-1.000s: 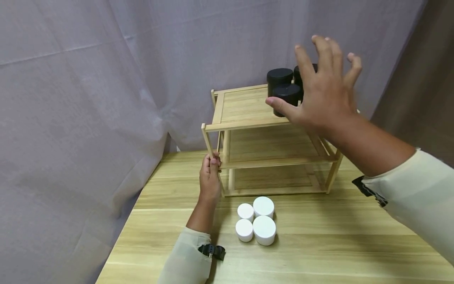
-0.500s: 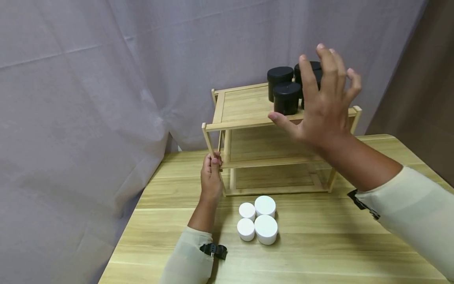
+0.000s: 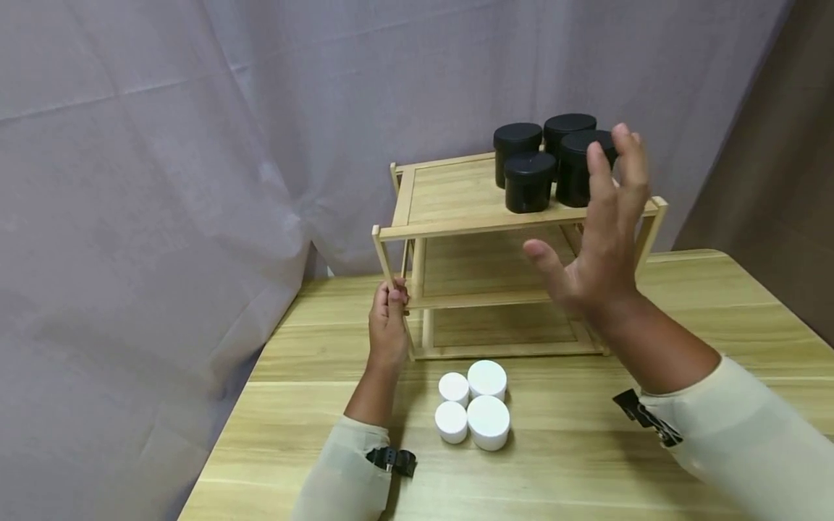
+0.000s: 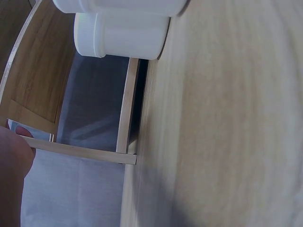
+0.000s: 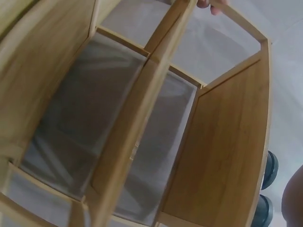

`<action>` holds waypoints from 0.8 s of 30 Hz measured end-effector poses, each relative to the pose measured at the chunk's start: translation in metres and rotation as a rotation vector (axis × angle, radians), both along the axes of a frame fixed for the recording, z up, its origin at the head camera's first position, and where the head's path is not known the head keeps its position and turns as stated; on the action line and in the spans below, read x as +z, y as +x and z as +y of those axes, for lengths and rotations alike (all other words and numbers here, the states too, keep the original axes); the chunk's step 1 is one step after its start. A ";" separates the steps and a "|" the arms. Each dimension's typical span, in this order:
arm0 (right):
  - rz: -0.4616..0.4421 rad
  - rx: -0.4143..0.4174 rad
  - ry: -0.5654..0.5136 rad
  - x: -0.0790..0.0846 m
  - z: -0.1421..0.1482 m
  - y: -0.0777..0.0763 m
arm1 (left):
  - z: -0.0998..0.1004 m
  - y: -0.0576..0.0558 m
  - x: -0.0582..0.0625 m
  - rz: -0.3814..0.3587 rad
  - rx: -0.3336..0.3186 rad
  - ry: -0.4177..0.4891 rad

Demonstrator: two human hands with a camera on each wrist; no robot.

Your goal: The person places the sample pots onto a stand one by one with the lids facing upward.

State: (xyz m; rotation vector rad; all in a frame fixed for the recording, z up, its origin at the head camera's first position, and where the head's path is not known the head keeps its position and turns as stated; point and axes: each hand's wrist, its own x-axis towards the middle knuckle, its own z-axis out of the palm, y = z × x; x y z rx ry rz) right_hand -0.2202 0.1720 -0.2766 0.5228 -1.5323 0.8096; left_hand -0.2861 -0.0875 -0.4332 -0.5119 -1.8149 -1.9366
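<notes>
A three-tier wooden shelf rack [image 3: 449, 233] stands on the table. My left hand [image 3: 387, 325] grips its left front leg, at the height of the middle shelf. The left wrist view shows that leg [image 4: 80, 150] beside part of the hand [image 4: 13, 153]. With fingers spread and nothing held, my right hand [image 3: 602, 250] is raised in front of the rack's right side, hiding part of the right front leg. Several lidded black jars [image 3: 529, 189] stand grouped on the top shelf's right half; the right hand overlaps the rightmost one [image 3: 573, 174].
Several white lidded jars [image 3: 489, 421], two larger and two smaller, stand close together on the wooden table [image 3: 586, 449] before the rack. A grey curtain [image 3: 163, 181] hangs behind and at the left; a brown surface [image 3: 762, 181] is at the right.
My right hand has come down and slightly right, away from the black jars, so more of them show. The left hand keeps its grip on the rack's leg.
</notes>
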 end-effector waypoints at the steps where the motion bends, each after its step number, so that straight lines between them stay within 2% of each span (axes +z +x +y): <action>1: 0.021 0.021 -0.012 -0.002 -0.001 0.001 | 0.000 0.000 0.000 -0.001 0.000 -0.002; 6: 0.068 0.084 -0.043 -0.015 -0.004 0.006 | 0.000 0.000 0.002 0.001 0.006 -0.008; 15: 0.105 0.187 -0.003 -0.043 -0.006 0.015 | 0.000 0.002 0.003 -0.015 0.016 -0.005; 19: 0.085 0.228 0.019 -0.054 -0.002 0.018 | 0.000 0.001 0.004 -0.008 0.007 -0.009; 24: 0.035 0.232 0.040 -0.064 0.000 0.022 | 0.001 0.001 0.004 0.001 0.004 0.000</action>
